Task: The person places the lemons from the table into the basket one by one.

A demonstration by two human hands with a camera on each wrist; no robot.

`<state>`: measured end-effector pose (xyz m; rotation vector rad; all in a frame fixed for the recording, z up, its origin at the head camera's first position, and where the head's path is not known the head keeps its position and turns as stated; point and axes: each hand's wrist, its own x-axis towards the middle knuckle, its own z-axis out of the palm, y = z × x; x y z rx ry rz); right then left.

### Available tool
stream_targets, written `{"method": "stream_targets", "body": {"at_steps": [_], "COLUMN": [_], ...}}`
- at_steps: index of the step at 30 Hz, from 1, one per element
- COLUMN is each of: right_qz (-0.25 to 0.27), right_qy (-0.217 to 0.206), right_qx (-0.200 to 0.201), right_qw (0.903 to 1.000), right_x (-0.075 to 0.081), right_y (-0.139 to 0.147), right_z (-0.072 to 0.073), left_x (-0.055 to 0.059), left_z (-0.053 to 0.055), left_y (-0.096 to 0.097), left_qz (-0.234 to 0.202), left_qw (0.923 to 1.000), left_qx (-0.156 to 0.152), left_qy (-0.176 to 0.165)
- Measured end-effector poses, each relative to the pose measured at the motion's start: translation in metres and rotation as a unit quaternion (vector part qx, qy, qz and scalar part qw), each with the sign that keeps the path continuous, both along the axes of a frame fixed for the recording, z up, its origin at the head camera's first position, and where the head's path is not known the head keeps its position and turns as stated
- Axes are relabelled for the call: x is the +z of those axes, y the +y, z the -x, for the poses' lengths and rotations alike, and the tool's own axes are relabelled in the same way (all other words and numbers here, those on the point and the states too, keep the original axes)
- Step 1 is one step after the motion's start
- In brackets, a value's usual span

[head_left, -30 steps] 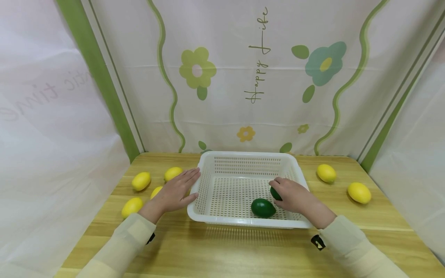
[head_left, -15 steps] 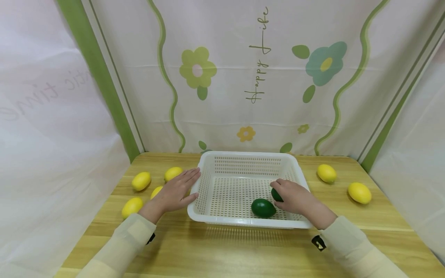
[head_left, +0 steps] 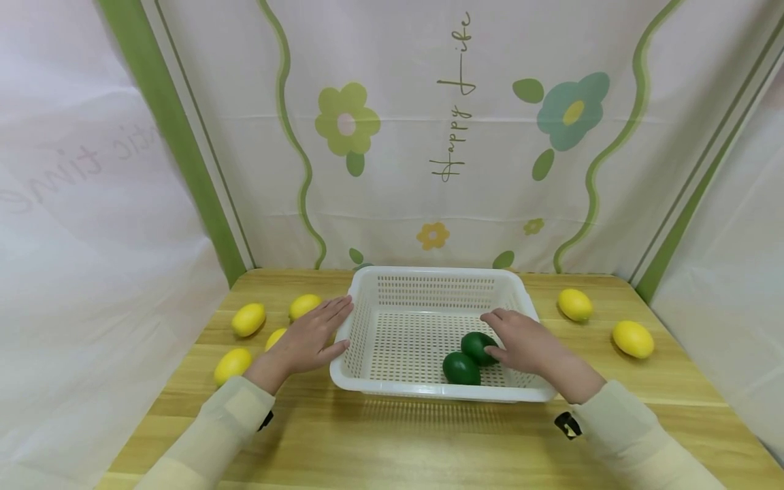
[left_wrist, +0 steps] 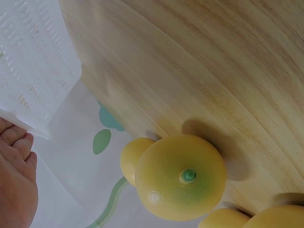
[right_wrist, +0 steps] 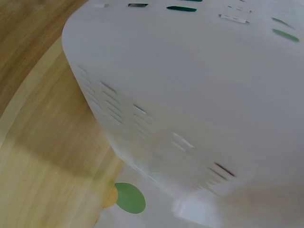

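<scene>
A white perforated plastic basket (head_left: 398, 389) stands on the table. Inside it, near the front right, two glossy dark green avocados lie touching: a front avocado (head_left: 461, 369) and a rear avocado (head_left: 480, 348). My right hand (head_left: 525, 344) reaches over the basket's right side, fingers extended and thumb apart, beside the rear avocado; its thumb tip overlaps that fruit, and I cannot tell if they touch. My left hand (head_left: 309, 338) rests with straight fingers against the basket's left rim. The left wrist view shows part of that left hand (left_wrist: 16, 175) at the rim.
Several yellow lemons lie left of the basket, among them a front lemon (head_left: 233, 366) and a back lemon (head_left: 248, 320). On the right are a far lemon (head_left: 575, 305) and a nearer lemon (head_left: 633, 339). A printed curtain (head_left: 392, 190) hangs behind the wooden table (head_left: 416, 449).
My right hand has let go of the rear avocado and drawn slightly right, its fingers spreading. That avocado now rests against the front one, which has turned a little. The left hand has stayed still.
</scene>
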<state>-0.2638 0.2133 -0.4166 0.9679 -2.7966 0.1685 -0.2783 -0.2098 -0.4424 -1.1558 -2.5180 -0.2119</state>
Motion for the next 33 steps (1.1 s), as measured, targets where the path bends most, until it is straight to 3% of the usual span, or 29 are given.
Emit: {"method": "stream_targets", "body": {"at_steps": [10, 20, 33], "right_qz": [0.014, 0.021, 0.029], "right_qy": [0.033, 0.028, 0.07], "right_qx": [0.008, -0.003, -0.002], "right_qw": [0.9993, 0.9994, 0.9971], "right_x": [0.007, 0.016, 0.034], "right_y": [0.005, 0.013, 0.026], "right_z": [-0.001, -0.002, -0.01], "left_x": [-0.001, 0.0, 0.002], "left_z": [0.0, 0.001, 0.0], "left_y": [0.0, -0.001, 0.0], "left_qz": [0.001, 0.012, 0.005], "left_qw": [1.0, 0.9996, 1.0], "left_qx": [0.006, 0.012, 0.0], "left_qy": [-0.006, -0.024, -0.001]}}
